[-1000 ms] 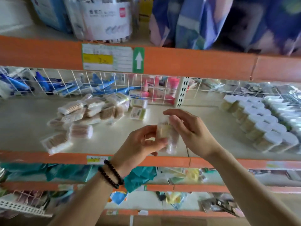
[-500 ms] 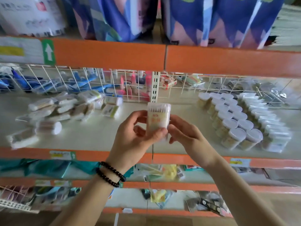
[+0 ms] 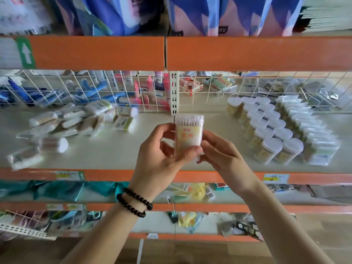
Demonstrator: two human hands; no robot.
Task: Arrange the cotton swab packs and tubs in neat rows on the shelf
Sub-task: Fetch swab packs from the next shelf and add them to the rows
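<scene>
Over the last second the clear tub (image 3: 189, 137) comes from a blurred, tilted thing between the hands to an upright one, swab tips up and label facing the camera, raised in front of the shelf (image 3: 118, 159) rather than resting on it. The left hand (image 3: 163, 151) wraps its grip round the tub's side and base; the right hand (image 3: 219, 149) seems to pinch its lower edge, though its fingertips are partly hidden. The view has swung right, bringing the tidy rows of tubs (image 3: 264, 130) closer, likely its destination, while the loose packs (image 3: 62, 124) at left remain unsorted
</scene>
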